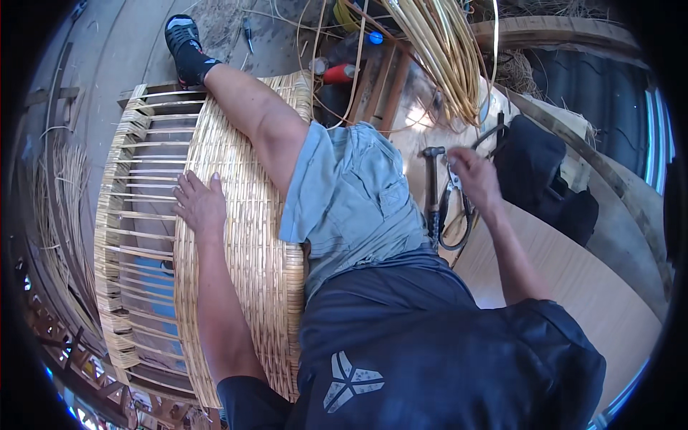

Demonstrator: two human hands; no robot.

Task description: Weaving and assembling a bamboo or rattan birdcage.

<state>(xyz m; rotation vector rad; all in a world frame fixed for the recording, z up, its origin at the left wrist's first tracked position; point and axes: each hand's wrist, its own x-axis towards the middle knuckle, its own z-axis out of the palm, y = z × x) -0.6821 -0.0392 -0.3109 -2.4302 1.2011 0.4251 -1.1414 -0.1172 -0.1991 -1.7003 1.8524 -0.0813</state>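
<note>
My left hand lies flat with its fingers spread on the woven rattan panel, at the edge where the weave meets bare crosswise strips. These strips run to a wrapped frame rail on the left. At the right, my right hand is raised with its fingers bent together; whether something thin is in them is hidden. Just beside it are a pair of scissors with dark looped handles and a hammer lying on the work surface.
My bare leg stretches across the woven panel. A bundle of rattan strands hangs at the upper right. A dark bag sits beyond my right hand. A pale wooden board lies under my right forearm. A red container stands near the leg.
</note>
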